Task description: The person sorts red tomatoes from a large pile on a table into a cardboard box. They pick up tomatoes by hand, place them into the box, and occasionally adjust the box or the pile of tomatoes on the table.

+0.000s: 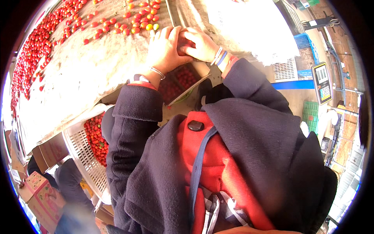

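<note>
My left hand (166,51) and my right hand (201,44) meet at the near edge of a cloth-covered table (96,64). Between them they cup a cluster of red cherry tomatoes (186,44), partly hidden by the fingers. Loose red cherry tomatoes (112,21) lie on the cloth beyond my left hand, with a yellow one (149,27) and a greenish one (155,27) near its fingertips. Below my hands stands an open cardboard box (201,68) with more cherry tomatoes (185,77) inside.
A white plastic basket (83,159) holds red tomatoes at the lower left. Beside it, a person holds a printed cardboard carton (41,193). A dense pile of cherry tomatoes (32,58) covers the table's far left. At right are a digital scale display (322,83), a blue crate (314,48) and a green crate (310,115).
</note>
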The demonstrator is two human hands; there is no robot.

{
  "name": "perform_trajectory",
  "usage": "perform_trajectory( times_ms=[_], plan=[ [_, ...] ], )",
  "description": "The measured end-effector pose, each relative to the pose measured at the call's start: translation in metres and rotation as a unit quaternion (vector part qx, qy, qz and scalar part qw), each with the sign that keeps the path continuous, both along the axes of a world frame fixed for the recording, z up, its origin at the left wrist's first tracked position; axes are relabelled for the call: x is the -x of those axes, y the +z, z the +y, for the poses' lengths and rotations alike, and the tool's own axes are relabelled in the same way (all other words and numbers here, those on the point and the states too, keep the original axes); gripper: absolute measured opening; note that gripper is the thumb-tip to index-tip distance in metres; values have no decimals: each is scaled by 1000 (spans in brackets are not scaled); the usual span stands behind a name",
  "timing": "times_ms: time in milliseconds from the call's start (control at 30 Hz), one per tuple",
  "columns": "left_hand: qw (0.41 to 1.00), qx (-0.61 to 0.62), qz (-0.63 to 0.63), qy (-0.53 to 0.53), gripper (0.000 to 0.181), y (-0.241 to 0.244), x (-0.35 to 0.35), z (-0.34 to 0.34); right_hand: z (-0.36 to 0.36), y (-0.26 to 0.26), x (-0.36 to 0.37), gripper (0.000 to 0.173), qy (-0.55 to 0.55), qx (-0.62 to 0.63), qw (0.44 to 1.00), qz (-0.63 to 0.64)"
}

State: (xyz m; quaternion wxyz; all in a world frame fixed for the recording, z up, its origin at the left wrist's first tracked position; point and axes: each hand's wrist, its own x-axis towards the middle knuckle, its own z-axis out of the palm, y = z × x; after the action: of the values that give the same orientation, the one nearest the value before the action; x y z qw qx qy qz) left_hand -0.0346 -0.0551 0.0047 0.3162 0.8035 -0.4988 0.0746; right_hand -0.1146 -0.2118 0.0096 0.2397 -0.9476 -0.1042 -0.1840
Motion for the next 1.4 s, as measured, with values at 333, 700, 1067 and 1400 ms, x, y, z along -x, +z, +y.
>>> perform_trajectory(
  times_ms=[333,700,1067,1400],
  plan=[
    [997,-16,-12,-70,48,3,17,22,12,-5,41,28,22,-70,997,-2],
    [962,-140,106,-209,28,15,50,66,21,14,54,21,69,-52,996,-22],
    [969,-114,157,-151,27,13,39,63,-8,11,-114,28,30,131,989,68],
    [970,-98,169,-143,23,13,35,58,44,36,-160,46,45,227,964,135]
  ],
)
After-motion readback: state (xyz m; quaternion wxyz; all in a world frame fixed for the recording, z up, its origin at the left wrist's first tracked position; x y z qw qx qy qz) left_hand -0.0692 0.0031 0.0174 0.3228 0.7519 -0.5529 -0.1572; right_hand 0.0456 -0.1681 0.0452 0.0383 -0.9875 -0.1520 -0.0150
